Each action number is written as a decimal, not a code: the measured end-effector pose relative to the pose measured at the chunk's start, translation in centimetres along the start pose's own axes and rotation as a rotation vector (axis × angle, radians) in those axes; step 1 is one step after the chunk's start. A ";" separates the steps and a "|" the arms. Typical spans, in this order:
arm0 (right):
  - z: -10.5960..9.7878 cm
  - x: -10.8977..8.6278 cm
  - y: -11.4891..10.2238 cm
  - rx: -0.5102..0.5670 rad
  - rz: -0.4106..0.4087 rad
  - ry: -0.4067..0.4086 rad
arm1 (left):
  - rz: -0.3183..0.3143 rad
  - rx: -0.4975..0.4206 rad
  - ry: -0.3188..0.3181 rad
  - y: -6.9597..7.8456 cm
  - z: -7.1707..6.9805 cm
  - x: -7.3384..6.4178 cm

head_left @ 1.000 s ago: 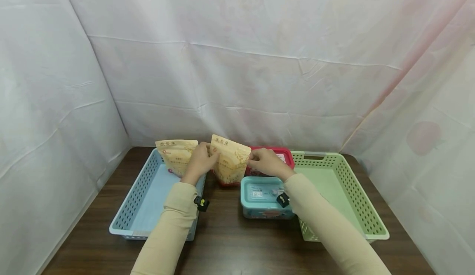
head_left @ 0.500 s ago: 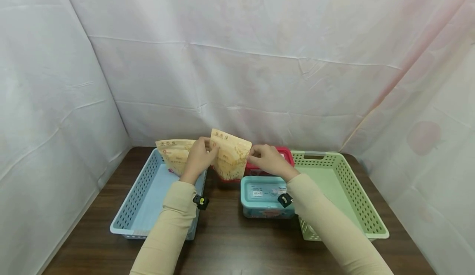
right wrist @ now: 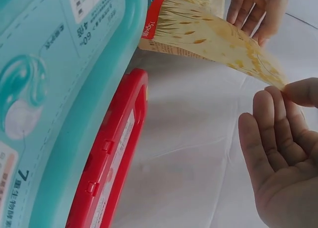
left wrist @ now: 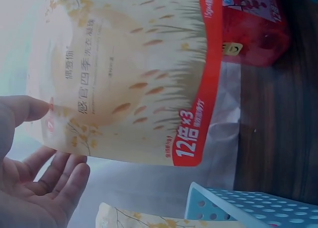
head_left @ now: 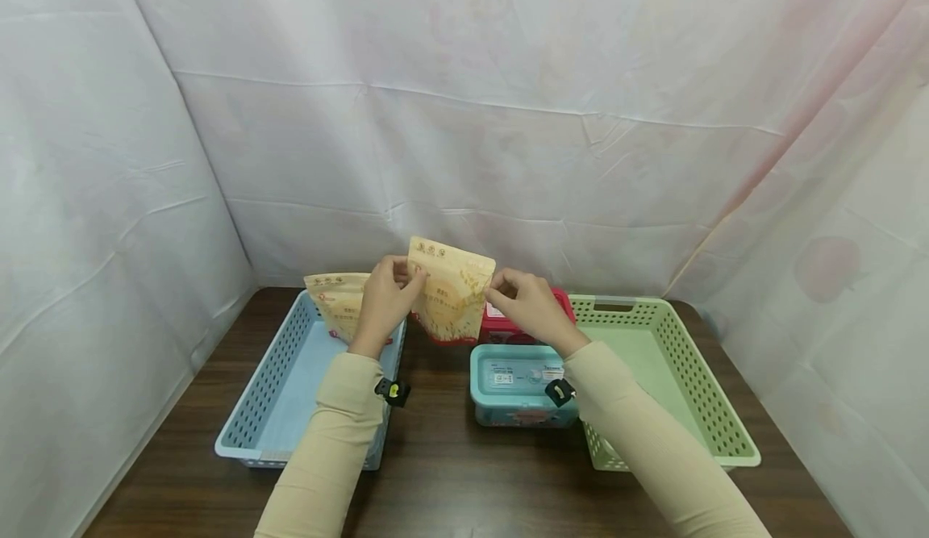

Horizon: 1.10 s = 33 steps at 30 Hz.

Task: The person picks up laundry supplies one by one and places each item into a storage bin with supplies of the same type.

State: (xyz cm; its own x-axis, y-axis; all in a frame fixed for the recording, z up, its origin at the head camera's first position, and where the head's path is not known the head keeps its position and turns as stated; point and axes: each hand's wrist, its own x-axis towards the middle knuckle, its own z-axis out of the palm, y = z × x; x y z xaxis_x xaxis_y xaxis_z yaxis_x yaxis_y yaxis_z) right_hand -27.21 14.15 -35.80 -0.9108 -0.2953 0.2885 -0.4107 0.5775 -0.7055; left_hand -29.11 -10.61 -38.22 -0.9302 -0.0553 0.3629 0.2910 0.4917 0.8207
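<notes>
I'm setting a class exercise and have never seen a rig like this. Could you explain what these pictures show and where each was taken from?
There's no machine here: a person in pale sleeves works bare-handed. The wide picture comes from a camera worn on the head; the two close ones come from cameras on the left and right wrists.

The left hand and right hand pinch opposite sides of one cream bag. On the dark table stand a blue basket with a second bag inside, a green basket, a turquoise box and, behind that, a red box.
</notes>
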 end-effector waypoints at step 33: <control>1.1 0.7 1.3 0.322 0.115 0.142 | -0.041 -0.200 0.091 -0.8 -1.1 -1.5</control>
State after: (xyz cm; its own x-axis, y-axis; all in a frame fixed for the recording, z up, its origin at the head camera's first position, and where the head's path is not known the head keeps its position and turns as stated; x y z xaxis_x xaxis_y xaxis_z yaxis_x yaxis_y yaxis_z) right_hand -28.32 13.88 -37.23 -0.9561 -0.1206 0.2670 -0.2922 0.3251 -0.8994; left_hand -27.68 -11.84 -38.96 -0.9207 -0.1549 0.3582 0.3001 0.3058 0.9036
